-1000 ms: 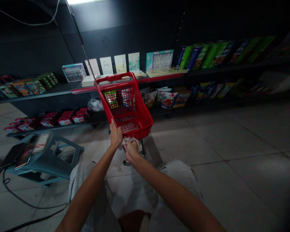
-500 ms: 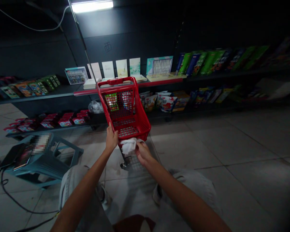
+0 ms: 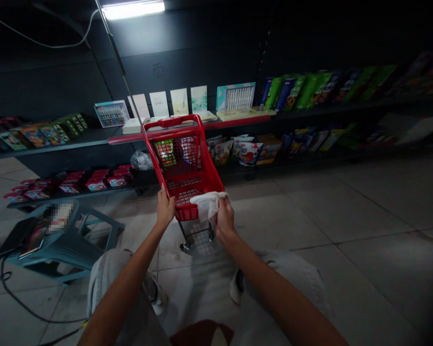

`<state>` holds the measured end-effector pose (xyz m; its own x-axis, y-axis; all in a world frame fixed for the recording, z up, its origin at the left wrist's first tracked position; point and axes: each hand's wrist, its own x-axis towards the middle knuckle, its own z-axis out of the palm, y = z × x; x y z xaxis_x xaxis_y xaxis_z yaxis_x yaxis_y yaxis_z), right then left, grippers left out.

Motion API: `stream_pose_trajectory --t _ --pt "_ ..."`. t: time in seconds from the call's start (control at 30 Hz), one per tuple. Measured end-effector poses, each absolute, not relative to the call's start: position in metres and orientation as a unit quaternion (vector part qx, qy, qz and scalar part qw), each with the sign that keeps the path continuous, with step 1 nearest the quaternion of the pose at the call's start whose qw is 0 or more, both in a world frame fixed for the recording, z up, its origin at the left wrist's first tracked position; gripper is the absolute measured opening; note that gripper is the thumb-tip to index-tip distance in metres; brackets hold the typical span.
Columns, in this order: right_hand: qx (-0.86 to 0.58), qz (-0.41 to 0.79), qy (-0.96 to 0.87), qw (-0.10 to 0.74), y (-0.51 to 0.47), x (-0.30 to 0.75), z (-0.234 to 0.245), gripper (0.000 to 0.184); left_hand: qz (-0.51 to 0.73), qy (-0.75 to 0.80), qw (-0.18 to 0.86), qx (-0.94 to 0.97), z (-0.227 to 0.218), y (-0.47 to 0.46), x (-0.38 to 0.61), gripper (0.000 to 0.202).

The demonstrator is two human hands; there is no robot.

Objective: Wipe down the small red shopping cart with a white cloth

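In front of me stands a small red shopping cart [image 3: 212, 168] with a mesh basket on a wheeled frame. My left hand [image 3: 165, 207] is closed around the near left corner of its rim. A white cloth [image 3: 206, 202] is bunched in my right hand [image 3: 225, 217], at the cart's near right corner. Part of the cloth lies over the rim and part hangs down outside the basket. The fingertips of my right hand are partly hidden by the cloth.
A teal plastic stool [image 3: 72, 240] at left carries dark flat items, with a cable [image 3: 25, 302] trailing over the floor. Beyond the cart, a shelf [image 3: 234, 124] holds books, boxes and snack bags [image 3: 250, 153]. A thin pole [image 3: 117, 55] rises behind the cart's left side.
My right hand has moved the white cloth right and up, from the cart's near front edge to its near right corner. My left hand keeps its grip on the rim.
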<state>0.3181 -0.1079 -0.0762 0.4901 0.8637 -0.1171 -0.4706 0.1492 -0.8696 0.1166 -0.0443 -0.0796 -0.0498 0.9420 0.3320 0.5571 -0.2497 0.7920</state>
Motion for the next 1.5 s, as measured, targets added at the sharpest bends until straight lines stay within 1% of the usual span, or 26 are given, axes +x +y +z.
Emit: stream_pose_trajectory --t 0.1,0.23,0.3,0.37,0.47,0.53,0.63,0.83,0.93,1.03,1.13,1.23,1.33,1.5 --pt "-0.493 0.354 -0.288 0.741 -0.098 0.338 -0.057 0.041 0.454 0.562 0.216 0.657 -0.081 -0.044 0.115 0.079" --pt "-0.547 0.2 -0.376 0.721 -0.087 0.375 -0.036 0.036 0.46 0.553 0.225 0.657 -0.084 -0.046 0.111 0.08" --pt "-0.571 0.123 -0.434 0.686 -0.083 0.392 -0.034 0.032 0.46 0.55 0.228 0.659 -0.084 -0.048 0.109 0.08" --pt "-0.589 0.085 -0.513 0.619 -0.081 0.403 -0.037 0.027 0.459 0.548 0.227 0.661 -0.084 -0.05 0.107 0.081" --pt "-0.609 0.106 -0.614 0.49 -0.081 0.401 -0.05 0.019 0.461 0.543 0.219 0.667 -0.085 -0.054 0.103 0.081" --pt "-0.623 0.116 -0.641 0.433 -0.082 0.392 -0.058 0.018 0.46 0.535 0.214 0.675 -0.085 -0.056 0.099 0.08" --pt "-0.636 0.104 -0.646 0.408 -0.083 0.379 -0.063 0.022 0.448 0.522 0.212 0.694 -0.084 -0.059 0.092 0.08" --pt "-0.678 0.111 -0.622 0.376 -0.076 0.371 -0.05 0.035 0.423 0.514 0.216 0.714 -0.085 -0.069 0.081 0.081" --pt "-0.682 0.1 -0.618 0.378 -0.069 0.371 -0.048 0.036 0.417 0.509 0.226 0.718 -0.084 -0.076 0.076 0.082" --pt "-0.667 0.096 -0.622 0.399 -0.057 0.373 -0.049 0.033 0.408 0.506 0.233 0.723 -0.081 -0.084 0.07 0.085" --pt "-0.646 0.113 -0.625 0.424 -0.043 0.377 -0.048 0.03 0.397 0.501 0.234 0.732 -0.076 -0.092 0.062 0.086" --pt "-0.638 0.131 -0.62 0.437 -0.031 0.378 -0.044 0.03 0.393 0.498 0.265 0.727 -0.071 -0.101 0.053 0.087" --pt "-0.642 0.143 -0.61 0.441 -0.023 0.376 -0.039 0.029 0.386 0.498 0.299 0.716 -0.064 -0.11 0.045 0.082" --pt "-0.635 0.137 -0.61 0.455 -0.005 0.371 -0.034 0.028 0.382 0.499 0.32 0.709 -0.053 -0.125 0.032 0.068"
